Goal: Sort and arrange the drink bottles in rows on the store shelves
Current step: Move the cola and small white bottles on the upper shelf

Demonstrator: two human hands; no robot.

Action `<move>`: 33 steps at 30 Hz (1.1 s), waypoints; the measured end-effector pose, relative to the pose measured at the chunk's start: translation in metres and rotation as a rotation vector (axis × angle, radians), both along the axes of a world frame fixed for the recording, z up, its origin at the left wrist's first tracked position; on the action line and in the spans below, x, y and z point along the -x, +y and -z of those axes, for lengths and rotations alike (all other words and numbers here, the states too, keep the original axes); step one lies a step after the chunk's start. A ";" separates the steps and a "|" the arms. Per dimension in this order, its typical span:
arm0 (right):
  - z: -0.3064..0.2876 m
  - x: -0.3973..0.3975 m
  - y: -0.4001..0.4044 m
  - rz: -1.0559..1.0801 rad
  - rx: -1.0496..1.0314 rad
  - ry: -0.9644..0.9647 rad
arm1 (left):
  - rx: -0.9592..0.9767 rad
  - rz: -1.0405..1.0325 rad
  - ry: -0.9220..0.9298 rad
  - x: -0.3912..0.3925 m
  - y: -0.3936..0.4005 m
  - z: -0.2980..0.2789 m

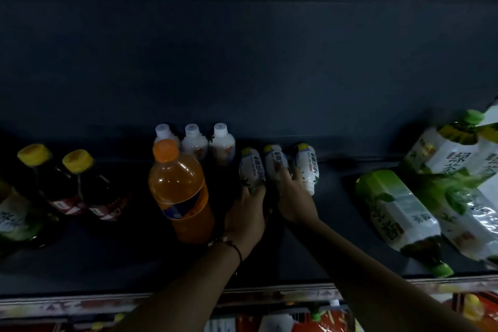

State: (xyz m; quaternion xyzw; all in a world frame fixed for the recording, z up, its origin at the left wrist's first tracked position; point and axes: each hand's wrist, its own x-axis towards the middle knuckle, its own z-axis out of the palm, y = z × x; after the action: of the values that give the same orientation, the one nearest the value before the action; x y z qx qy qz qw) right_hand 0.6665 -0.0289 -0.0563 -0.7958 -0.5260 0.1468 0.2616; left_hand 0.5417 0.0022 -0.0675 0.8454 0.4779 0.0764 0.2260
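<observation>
gripping the small white bottles (277, 164) at mid-shelf (331, 248), left hand (248, 213) curled round one, right hand (295, 197) wrapped over two, the person does best sliding them upright, level with the white-capped row (194, 143) behind.

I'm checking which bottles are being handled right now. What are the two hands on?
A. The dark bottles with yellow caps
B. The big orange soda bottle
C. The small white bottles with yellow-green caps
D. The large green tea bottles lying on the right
C: the left hand holds the leftmost of the small white bottles with yellow-green caps, and the right hand grips the two beside it, while the orange soda bottle stands untouched.
</observation>
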 end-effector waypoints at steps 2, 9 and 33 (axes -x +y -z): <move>-0.002 0.000 -0.001 -0.010 -0.007 -0.038 | 0.012 0.013 -0.075 0.004 -0.003 0.001; -0.037 -0.014 -0.054 -0.074 0.021 -0.018 | -0.134 0.080 -0.239 0.040 -0.044 -0.037; -0.052 -0.011 -0.080 -0.290 -0.058 0.108 | -0.138 -0.052 -0.502 0.060 -0.049 -0.028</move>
State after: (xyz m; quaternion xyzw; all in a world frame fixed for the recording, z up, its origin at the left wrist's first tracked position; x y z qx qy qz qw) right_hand 0.6778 -0.1085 -0.0045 -0.6946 -0.6245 0.2104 0.2886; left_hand 0.4813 -0.0469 -0.0391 0.8009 0.4219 0.3219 0.2773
